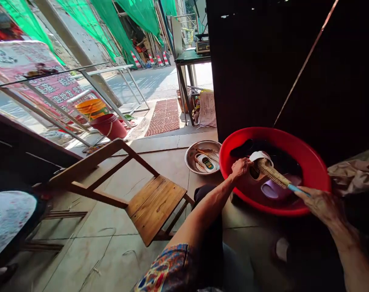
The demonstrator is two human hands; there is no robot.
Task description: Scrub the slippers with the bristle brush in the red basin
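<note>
My left hand is closed on a white shoe, holding it over the red basin. My right hand grips the blue handle of a scrubbing brush; its bristles rest against the shoe's opening. Dark water and a purple slipper lie inside the basin.
A steel bowl with insoles stands left of the basin. A tipped wooden chair lies on the tiled floor to the left. Orange and red buckets stand farther back, with a red mat and a green table beyond. A cloth bundle is at right.
</note>
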